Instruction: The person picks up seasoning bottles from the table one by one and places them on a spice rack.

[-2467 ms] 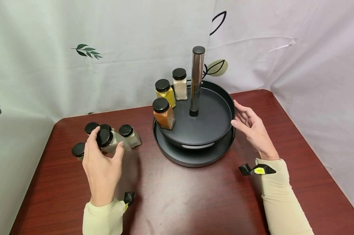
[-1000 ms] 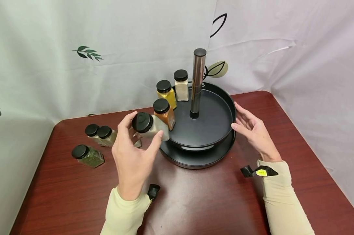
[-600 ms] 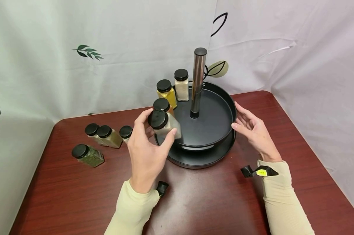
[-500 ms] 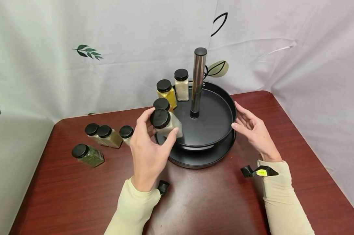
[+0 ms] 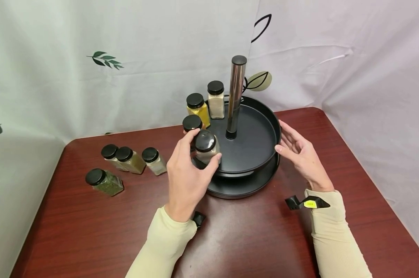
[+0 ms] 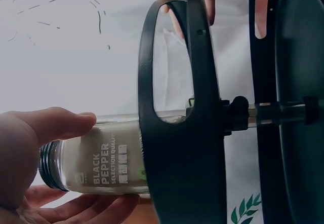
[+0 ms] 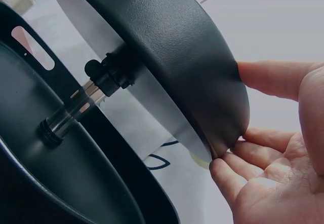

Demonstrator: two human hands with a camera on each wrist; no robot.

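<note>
My left hand [image 5: 188, 175] grips a clear square spice jar [image 5: 206, 148] with a black lid, thumb on one side and fingers on the other. Its label reads black pepper in the left wrist view. The jar is at the near-left rim of the upper tray [image 5: 254, 144] of a black two-tier rack; whether its base rests on the tray is hidden. With thumb at the rim and fingertips at the lower edge, my right hand [image 5: 301, 158] holds the upper tray's right side. An orange spice jar [image 5: 192, 122], mostly hidden, stands right behind the held jar.
A yellow spice jar [image 5: 199, 110] and a beige one [image 5: 216, 100] stand farther back on the upper tray, left of the central pole [image 5: 235, 98]. More jars are on the table at left, including a green herb jar [image 5: 107, 182]. The lower tray [image 5: 240, 189] juts out below.
From the jar group at left, my left hand has carried the black pepper jar rightward to the upper tray and turned it more upright. The right hand keeps its place on the tray.
</note>
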